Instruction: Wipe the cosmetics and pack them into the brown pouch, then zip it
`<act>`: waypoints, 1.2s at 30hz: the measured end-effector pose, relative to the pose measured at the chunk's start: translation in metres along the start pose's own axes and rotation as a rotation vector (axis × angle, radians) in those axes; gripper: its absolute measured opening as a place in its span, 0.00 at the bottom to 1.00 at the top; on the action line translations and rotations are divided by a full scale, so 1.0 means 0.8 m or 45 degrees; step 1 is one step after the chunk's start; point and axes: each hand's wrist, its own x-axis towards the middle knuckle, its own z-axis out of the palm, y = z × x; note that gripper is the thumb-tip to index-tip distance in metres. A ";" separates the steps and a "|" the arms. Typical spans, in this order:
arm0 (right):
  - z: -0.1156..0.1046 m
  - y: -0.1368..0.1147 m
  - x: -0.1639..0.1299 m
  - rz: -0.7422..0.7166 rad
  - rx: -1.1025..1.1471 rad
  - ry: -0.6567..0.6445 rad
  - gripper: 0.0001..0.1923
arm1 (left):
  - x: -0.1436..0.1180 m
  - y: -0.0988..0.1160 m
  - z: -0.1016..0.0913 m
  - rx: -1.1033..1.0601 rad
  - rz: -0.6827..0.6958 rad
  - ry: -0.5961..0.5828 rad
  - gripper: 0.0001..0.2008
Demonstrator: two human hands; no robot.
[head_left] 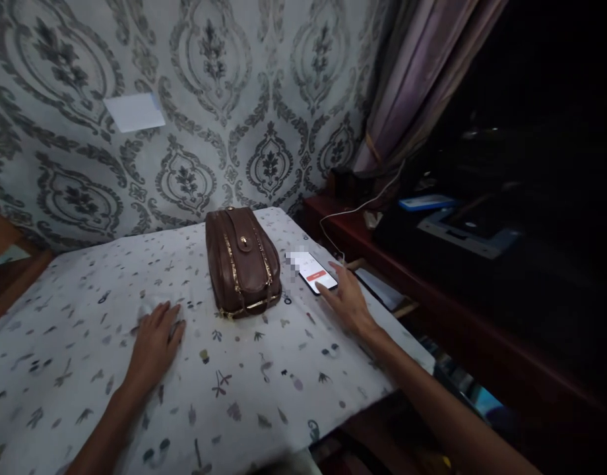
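A brown leather bag (pixel 244 264) with gold zips and a gold clasp stands on the patterned white tablecloth (pixel 254 396). To its right a smartphone (pixel 311 272) lies face up with its screen lit, showing an orange-red button on white. My right hand (pixel 350 300) is at the phone's lower right edge, thumb by the bottom of the screen and fingers apart; whether it touches the glass I cannot tell. Left of the bag, my left hand (pixel 158 336) rests palm down on the cloth, fingers stretched out, holding nothing.
Damask wallpaper (pixel 204 112) rises behind the table, with a white card (pixel 135 112) on it. At right, a dark red wooden desk (pixel 353 224) carries a white cable (pixel 357 210) and a blue-edged item (pixel 427 202). An open drawer (pixel 383 290) holds something white. A purple curtain (pixel 412 79) hangs behind.
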 end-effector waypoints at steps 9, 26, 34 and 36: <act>0.003 -0.019 -0.007 0.058 -0.415 -0.104 0.40 | 0.002 0.007 -0.003 0.030 0.083 0.071 0.27; 0.002 0.013 -0.010 -0.123 -0.474 -0.030 0.35 | -0.010 0.000 -0.039 -0.349 -0.022 0.021 0.24; -0.017 -0.004 -0.011 -0.014 -0.503 -0.103 0.38 | -0.035 -0.063 -0.081 -0.279 -0.205 -0.127 0.29; -0.025 -0.012 -0.008 0.062 -0.498 -0.156 0.40 | -0.037 -0.074 -0.078 -0.297 -0.175 -0.144 0.27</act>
